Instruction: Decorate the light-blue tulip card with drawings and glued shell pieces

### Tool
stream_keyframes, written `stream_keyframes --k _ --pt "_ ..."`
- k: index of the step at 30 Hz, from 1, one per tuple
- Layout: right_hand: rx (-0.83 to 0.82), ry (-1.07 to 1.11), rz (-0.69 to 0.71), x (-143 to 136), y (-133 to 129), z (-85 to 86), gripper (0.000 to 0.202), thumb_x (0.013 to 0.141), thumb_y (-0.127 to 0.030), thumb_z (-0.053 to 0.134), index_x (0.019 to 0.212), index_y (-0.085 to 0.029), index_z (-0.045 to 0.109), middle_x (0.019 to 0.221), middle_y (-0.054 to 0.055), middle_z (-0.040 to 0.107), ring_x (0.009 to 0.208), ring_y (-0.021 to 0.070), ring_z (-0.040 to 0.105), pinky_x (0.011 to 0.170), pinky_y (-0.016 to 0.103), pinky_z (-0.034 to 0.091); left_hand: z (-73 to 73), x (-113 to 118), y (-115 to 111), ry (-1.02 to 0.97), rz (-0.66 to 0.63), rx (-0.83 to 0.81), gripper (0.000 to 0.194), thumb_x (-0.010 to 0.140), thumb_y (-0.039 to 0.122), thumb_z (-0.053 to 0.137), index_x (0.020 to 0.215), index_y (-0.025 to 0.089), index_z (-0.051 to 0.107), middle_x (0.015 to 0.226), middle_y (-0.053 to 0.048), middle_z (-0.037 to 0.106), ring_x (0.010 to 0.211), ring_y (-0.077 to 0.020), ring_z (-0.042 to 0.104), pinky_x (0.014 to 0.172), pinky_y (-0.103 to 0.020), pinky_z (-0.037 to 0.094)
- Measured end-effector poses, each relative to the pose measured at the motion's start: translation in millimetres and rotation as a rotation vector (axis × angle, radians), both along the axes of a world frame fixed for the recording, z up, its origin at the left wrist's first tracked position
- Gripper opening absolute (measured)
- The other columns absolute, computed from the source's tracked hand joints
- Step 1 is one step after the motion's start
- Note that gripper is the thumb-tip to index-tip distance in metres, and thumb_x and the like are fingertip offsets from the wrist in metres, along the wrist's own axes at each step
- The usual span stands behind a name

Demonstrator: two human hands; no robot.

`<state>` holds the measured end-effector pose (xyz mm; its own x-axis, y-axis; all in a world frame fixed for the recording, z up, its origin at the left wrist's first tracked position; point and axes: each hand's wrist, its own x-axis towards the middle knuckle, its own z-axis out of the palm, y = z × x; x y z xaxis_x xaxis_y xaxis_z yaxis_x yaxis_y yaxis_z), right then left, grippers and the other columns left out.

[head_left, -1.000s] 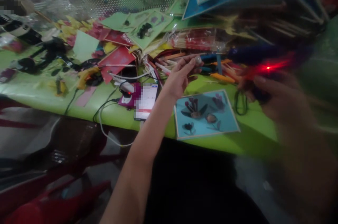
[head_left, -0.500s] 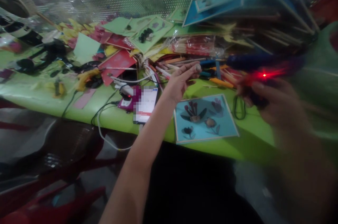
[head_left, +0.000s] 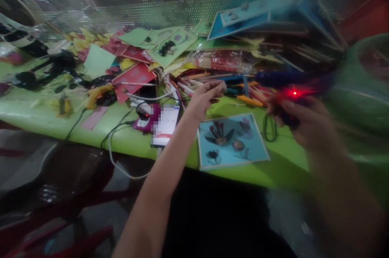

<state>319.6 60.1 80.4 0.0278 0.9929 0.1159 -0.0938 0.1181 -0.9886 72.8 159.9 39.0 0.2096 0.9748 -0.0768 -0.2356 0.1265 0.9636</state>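
My left hand (head_left: 204, 97) reaches over the table with its fingertips pinched on a small greyish pebble (head_left: 223, 86). In my right hand (head_left: 306, 118) is a dark blue glue gun (head_left: 281, 77), gripped by its handle and blurred, with a red light glowing on it. A dark cord loop (head_left: 270, 128) hangs below it. Between and below my hands lies a blue card (head_left: 240, 158) with a pale border, bearing stones and painted flower shapes. Neither hand touches the card.
A phone (head_left: 165, 126) lies beside a purple power strip (head_left: 147, 122) with cables near the front edge. Behind are green cards (head_left: 162, 57), a red card (head_left: 136, 79), blue-backed boards (head_left: 215, 26) and wooden sticks. A yellow tool (head_left: 97, 95) lies left; a green stool (head_left: 361, 75) stands right.
The view has shifted slightly, so the table things sit a little lower and further left. Both hands keep their holds, with the right hand slightly nearer the left.
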Motion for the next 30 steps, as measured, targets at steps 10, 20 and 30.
stream_keyframes --k 10,20,30 --pt "0.096 0.101 -0.111 9 2 11.9 0.02 0.077 -0.031 0.079 0.089 -0.015 0.08 0.073 0.005 0.07 0.053 0.0112 0.057 0.042 0.024 0.037 -6.9 -1 2 0.628 0.048 0.417 0.015 0.079 0.016 0.069 0.093 0.016 0.072 0.089 -0.004 0.075 0.076 -0.0148 0.062 0.076 -0.028 0.047" --pt "0.093 0.092 -0.122 13 4 6.4 0.017 0.081 -0.029 0.078 0.09 -0.015 0.078 0.075 0.005 0.072 0.055 0.0106 0.058 0.045 0.023 0.039 -6.3 -4 1 0.83 0.025 0.449 0.016 0.08 0.017 0.069 0.094 0.018 0.076 0.09 -0.005 0.077 0.077 -0.0185 0.063 0.078 -0.031 0.047" --pt "-0.056 -0.001 -0.021 -1 -2 2.7 0.028 0.077 -0.042 0.085 0.087 -0.016 0.079 0.076 0.005 0.073 0.052 0.0097 0.053 0.046 0.024 0.04 1.6 5 -3 -0.067 -0.014 0.015 0.039 0.069 0.039 0.09 0.1 0.018 0.078 0.094 -0.004 0.078 0.073 -0.01 0.061 0.067 -0.022 0.042"
